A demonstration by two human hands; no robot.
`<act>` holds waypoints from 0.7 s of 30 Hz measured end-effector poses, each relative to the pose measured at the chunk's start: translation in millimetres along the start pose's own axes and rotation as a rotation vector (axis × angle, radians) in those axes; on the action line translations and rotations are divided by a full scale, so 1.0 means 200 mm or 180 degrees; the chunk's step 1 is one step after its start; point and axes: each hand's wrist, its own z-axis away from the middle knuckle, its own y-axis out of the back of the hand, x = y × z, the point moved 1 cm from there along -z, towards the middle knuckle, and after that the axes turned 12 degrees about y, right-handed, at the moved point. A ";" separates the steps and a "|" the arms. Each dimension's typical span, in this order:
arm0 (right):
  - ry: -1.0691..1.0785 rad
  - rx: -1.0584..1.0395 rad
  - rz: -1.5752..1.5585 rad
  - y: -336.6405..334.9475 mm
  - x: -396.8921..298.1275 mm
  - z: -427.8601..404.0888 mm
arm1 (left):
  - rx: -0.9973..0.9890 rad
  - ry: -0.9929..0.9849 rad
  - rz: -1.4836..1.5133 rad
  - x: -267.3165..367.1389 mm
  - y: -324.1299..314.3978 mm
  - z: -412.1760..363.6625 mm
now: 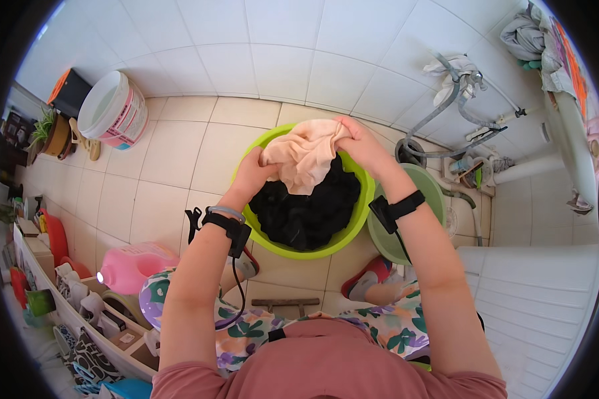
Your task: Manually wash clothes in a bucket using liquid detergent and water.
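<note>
A crumpled peach cloth [304,152] is stretched between my two hands above a lime-green plastic basin [307,253]. My left hand [253,172] grips its lower left edge, thumb on top. Pinched in the fingers of my right hand [360,142] is its upper right edge. Beneath the cloth, a heap of black fabric [304,217] fills much of the basin, which stands on the tiled floor. The cloth hides the basin's upper middle and some of my fingertips.
A pale green basin [389,234] touches the right side. Left stand a white bucket [112,112] and a pink plastic jug [132,267]. A grey hose [429,122] hangs from the wall tap, and a ribbed white washboard surface [534,294] lies at the lower right.
</note>
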 end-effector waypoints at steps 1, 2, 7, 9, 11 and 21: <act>-0.0100 0.0018 0.0263 0.03 0.18 0.01 | -0.0009 0.0001 0.0007 -0.01 -0.02 -0.01; -0.0206 0.0039 0.0527 0.06 0.38 0.04 | 0.0173 -0.0033 -0.0492 -0.03 -0.05 0.00; -0.0262 -0.0253 0.2118 -0.07 0.93 0.21 | -0.0047 -0.0077 -0.0755 -0.28 -0.15 -0.05; 0.0260 -0.0280 0.2428 -0.24 0.96 0.21 | 0.0021 0.0093 -0.1199 -0.39 -0.15 -0.08; 0.0015 -0.0656 0.2128 -0.29 1.00 0.17 | 0.0466 0.0267 -0.1935 -0.45 -0.24 -0.10; -0.0169 -0.1581 0.2924 -0.32 1.34 0.04 | -0.0228 0.0010 -0.3107 -0.71 -0.50 -0.33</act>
